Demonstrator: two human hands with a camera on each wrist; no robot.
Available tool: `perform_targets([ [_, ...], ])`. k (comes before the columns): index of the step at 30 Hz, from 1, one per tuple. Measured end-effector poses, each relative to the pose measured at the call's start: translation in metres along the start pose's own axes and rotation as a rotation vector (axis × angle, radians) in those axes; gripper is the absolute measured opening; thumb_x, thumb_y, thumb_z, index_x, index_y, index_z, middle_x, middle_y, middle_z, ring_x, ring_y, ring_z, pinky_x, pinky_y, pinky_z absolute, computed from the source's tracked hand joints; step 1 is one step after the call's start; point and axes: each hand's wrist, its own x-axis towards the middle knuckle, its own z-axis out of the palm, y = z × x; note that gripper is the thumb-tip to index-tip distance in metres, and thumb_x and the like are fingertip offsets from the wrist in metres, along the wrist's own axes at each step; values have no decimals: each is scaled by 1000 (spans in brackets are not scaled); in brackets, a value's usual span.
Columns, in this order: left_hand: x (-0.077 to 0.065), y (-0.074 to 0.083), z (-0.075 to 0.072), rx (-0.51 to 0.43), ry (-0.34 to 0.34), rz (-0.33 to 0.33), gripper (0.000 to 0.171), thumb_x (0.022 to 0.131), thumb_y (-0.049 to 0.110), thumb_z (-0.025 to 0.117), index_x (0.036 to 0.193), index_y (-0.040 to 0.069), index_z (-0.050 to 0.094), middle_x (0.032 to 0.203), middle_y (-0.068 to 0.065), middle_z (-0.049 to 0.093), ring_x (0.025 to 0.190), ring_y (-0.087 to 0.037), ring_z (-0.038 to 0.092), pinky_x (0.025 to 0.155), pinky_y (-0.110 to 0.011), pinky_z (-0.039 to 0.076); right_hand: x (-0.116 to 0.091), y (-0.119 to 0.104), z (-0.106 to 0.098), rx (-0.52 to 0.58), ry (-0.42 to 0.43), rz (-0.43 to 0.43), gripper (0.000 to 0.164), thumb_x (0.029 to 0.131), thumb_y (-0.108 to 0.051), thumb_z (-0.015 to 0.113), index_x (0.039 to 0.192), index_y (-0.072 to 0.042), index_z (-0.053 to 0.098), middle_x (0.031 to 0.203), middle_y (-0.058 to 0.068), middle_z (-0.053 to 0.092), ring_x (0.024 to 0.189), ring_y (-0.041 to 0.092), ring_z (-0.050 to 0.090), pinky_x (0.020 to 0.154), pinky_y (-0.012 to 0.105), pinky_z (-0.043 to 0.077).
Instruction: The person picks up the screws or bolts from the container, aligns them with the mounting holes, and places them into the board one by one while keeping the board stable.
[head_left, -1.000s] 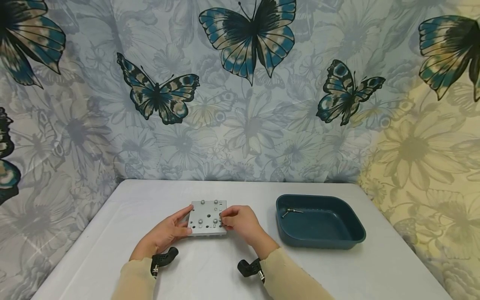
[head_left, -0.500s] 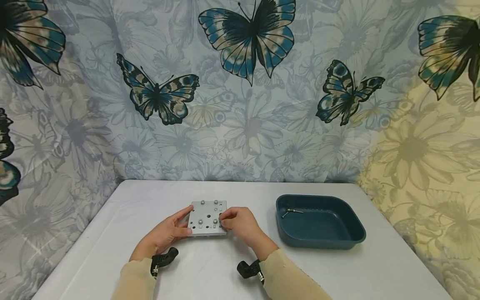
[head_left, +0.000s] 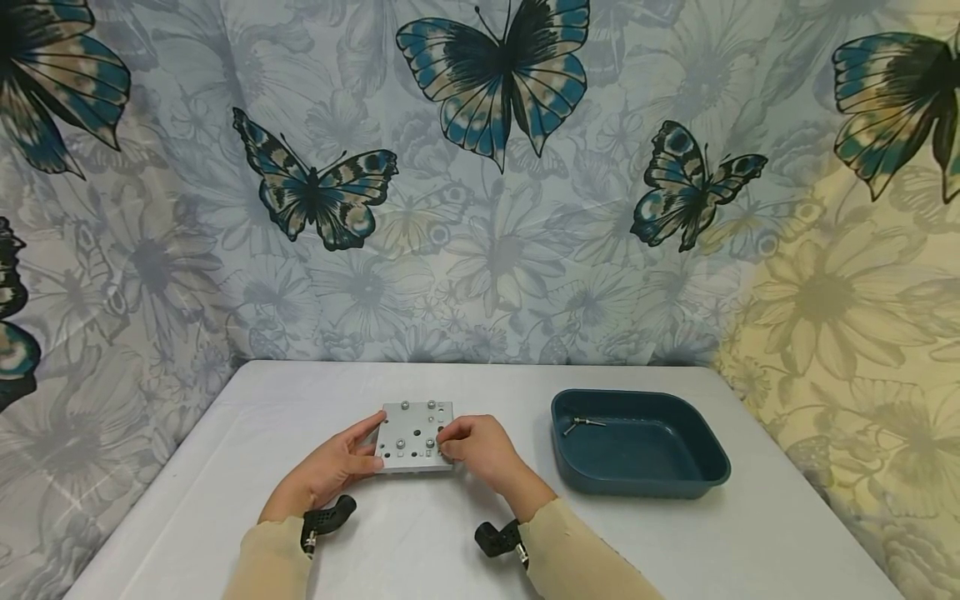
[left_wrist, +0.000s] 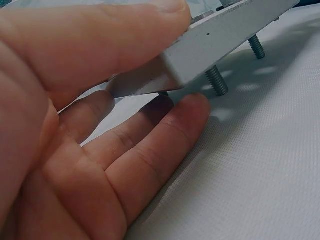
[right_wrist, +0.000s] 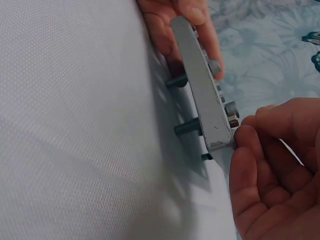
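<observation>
A silver metal plate (head_left: 397,422) with several holes and screw heads is held at the middle of the white table. My left hand (head_left: 330,467) grips its left edge, thumb on top and fingers below. Threaded screw shanks (left_wrist: 216,81) stick out under the plate, just above the cloth. At the near right corner, my right hand (head_left: 486,450) pinches a small screw between thumb and forefinger; the fingertips mostly cover it. A short dark tip (right_wrist: 206,157) pokes out beneath that corner in the right wrist view.
A dark teal tray (head_left: 637,486) stands on the table to the right. Several thin metal screws (head_left: 587,422) lie inside it at the left. Behind the white table (head_left: 300,392) hangs a butterfly-patterned cloth (head_left: 502,250).
My right fingertips have shifted slightly left and down at the plate's right corner, and the screw there shows less. The left hand, plate and tray stay as they were.
</observation>
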Motion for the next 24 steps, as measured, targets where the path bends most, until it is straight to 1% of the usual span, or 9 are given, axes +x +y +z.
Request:
perform_targets([
  [3, 0, -1, 0, 0, -8, 3, 93, 90, -5, 70, 161, 9, 12, 158, -26, 25, 130, -29, 50, 99, -36, 47, -1, 1, -3, 19, 2, -3, 8, 85, -4, 75, 90, -10, 78, 96, -2, 69, 84, 18, 59, 72, 35, 48],
  [5, 0, -1, 0, 0, -11, 2, 93, 90, -5, 70, 161, 9, 12, 157, -26, 26, 130, -28, 50, 99, -36, 47, -2, 2, -8, 92, 7, 3, 12, 85, -6, 75, 97, -7, 77, 100, 1, 70, 87, 18, 61, 73, 34, 50],
  [7, 0, -1, 0, -3, -9, 0, 93, 90, -5, 70, 161, 9, 12, 157, -26, 25, 129, -28, 50, 99, -36, 47, -4, 3, -18, 281, 11, 11, 22, 88, -8, 73, 109, -2, 74, 109, 7, 69, 91, 21, 64, 77, 33, 53],
  [12, 0, 0, 0, -5, 10, -2, 93, 89, -6, 69, 161, 9, 13, 159, -25, 22, 130, -29, 49, 99, -36, 47, -11, 0, -68, 942, 55, 14, 45, 100, -18, 60, 141, -1, 48, 133, 16, 58, 115, 31, 61, 88, 35, 51],
  [14, 0, 0, 0, -2, 16, -4, 92, 89, -6, 69, 161, 9, 13, 159, -25, 22, 130, -29, 49, 99, -36, 47, -15, 1, -92, 1045, 78, -10, 50, 103, -23, 56, 146, -3, 40, 136, 14, 56, 120, 31, 57, 91, 36, 50],
  [16, 0, 0, 1, 0, 20, -8, 92, 89, -6, 70, 161, 9, 14, 159, -24, 22, 131, -29, 48, 99, -36, 47, -20, 6, -117, 1023, 86, -39, 54, 105, -27, 52, 151, -5, 34, 137, 10, 55, 124, 30, 54, 93, 35, 48],
  [19, 0, 0, 1, 3, 21, -11, 92, 89, -6, 70, 161, 9, 14, 159, -24, 22, 131, -29, 48, 99, -36, 47, -28, 21, -148, 908, 85, -71, 54, 106, -26, 51, 152, -5, 34, 136, 7, 56, 125, 27, 54, 96, 35, 47],
  [21, 0, 0, 1, 2, 19, -12, 92, 89, -5, 70, 161, 9, 14, 159, -24, 22, 132, -29, 48, 99, -36, 47, -31, 31, -163, 774, 95, -62, 54, 105, -26, 54, 152, -5, 37, 139, 9, 55, 126, 28, 53, 99, 37, 46],
  [24, 0, 0, 1, 0, 16, -11, 92, 89, -5, 70, 161, 8, 13, 160, -24, 22, 132, -30, 48, 99, -36, 47, -34, 44, -177, 474, 119, 12, 56, 101, -26, 62, 148, -1, 45, 141, 16, 54, 123, 29, 55, 100, 41, 46],
])
